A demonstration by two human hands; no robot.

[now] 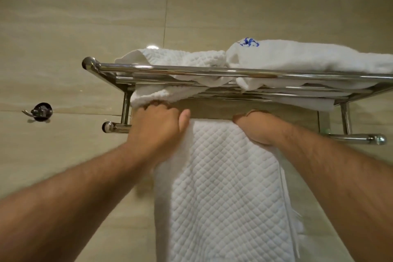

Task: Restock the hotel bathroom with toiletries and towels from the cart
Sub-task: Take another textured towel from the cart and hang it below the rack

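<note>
I am working from one view — the head-worn camera, which is facing a tiled wall [85, 17] nearly square on and looking at the chrome towel rack [191, 68] from a little below its shelf. It is sitting very close: the hanging towel [223, 176] is filling the lower middle, the left forearm [85, 187] and right forearm [329, 172] are lying across the bottom corners, and the wide lens is bowing the rack's bars.
</note>
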